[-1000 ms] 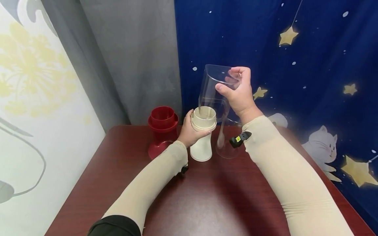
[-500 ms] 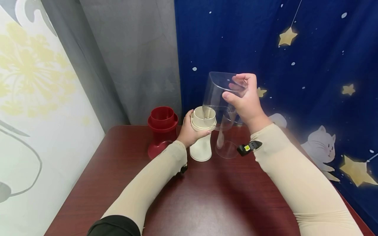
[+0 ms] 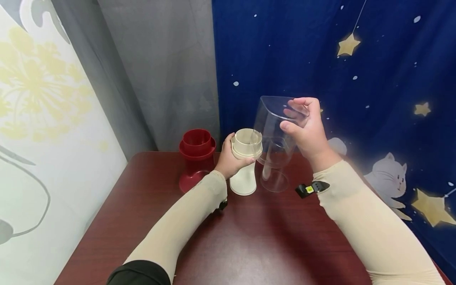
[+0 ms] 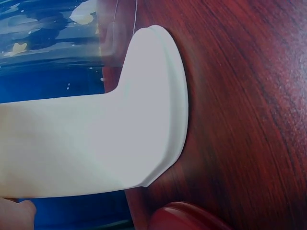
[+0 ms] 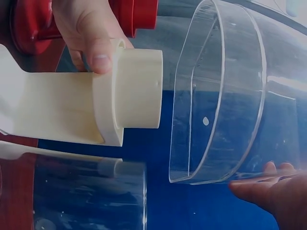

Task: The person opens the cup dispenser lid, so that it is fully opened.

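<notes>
My left hand point(image 3: 229, 160) grips the collar of a cream-white stand point(image 3: 243, 184), which stands upright on the table with a ring-shaped top and flared foot. My right hand point(image 3: 310, 132) holds a clear plastic canister point(image 3: 274, 122) by its upper part, thumb in front, fingers behind. It tilts slightly, up and to the right of the white stand. A clear stand point(image 3: 274, 184) is just right of the white one; the canister's lower end overlaps its top in the head view. In the right wrist view a gap separates the canister point(image 5: 244, 96) from the white ring point(image 5: 139, 91).
A red stand point(image 3: 197, 152) of similar shape stands left of the white one. The dark red table point(image 3: 228, 245) ends at a grey curtain point(image 3: 167, 79) and a blue star-patterned curtain point(image 3: 278, 47). A white patterned surface point(image 3: 39, 158) rises at the left.
My right hand has moved the clear canister down and to the right, from above the white stand towards the clear stand. My left hand has stayed on the white stand.
</notes>
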A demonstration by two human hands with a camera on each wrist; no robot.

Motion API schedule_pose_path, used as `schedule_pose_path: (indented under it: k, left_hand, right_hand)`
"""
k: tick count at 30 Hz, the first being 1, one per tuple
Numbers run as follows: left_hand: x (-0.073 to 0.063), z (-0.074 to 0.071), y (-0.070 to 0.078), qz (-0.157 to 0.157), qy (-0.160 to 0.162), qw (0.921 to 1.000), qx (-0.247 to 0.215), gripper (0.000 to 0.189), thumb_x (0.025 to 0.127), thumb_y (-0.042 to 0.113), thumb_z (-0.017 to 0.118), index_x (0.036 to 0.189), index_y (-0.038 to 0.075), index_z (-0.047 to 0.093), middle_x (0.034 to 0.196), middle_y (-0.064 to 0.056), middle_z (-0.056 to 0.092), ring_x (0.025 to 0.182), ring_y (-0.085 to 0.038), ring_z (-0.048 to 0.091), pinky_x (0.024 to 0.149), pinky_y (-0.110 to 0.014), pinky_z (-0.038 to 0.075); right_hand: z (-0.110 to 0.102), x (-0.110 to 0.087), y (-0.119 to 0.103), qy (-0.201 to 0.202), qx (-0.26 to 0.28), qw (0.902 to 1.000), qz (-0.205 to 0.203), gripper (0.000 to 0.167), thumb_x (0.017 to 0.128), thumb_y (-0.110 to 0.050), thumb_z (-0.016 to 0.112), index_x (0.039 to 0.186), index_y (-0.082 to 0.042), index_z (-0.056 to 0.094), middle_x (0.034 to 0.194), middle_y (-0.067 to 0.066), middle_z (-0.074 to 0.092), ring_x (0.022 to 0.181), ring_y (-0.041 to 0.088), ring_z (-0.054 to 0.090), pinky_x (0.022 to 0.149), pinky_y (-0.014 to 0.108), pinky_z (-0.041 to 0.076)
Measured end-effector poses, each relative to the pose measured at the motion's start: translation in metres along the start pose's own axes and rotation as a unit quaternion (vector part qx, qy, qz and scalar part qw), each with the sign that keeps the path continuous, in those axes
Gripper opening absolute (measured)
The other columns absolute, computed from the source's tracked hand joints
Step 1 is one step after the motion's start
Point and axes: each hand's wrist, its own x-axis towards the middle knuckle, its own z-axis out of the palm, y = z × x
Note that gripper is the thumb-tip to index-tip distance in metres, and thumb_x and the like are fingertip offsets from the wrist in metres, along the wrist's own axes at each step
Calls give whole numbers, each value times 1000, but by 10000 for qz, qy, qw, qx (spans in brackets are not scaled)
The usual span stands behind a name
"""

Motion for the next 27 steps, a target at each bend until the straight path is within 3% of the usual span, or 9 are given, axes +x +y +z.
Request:
schedule_pose_path:
  k: [14,27]
  left_hand:
    - [1,0,-2,83,20,10000,-20,122,74,27,97,166,17,18,160,-8,38,139,-25,49,120,-42,43]
    - [-1,0,-3,79,73,9999,21,120,74,28,97,165,19,20,158,-7,40,138,-25,50,119,-44,43]
  right_hand:
    - [-17,-21,-4,-96,447,9988,-188,68,78,-20,95,127,-14,50,139,9,59,130,22,61,99,24,56]
    - [-35,-42,-3,54,172,9997,-149,55,82,0,78,128,-13,51,138,5,65,127,15,65,98,22,56]
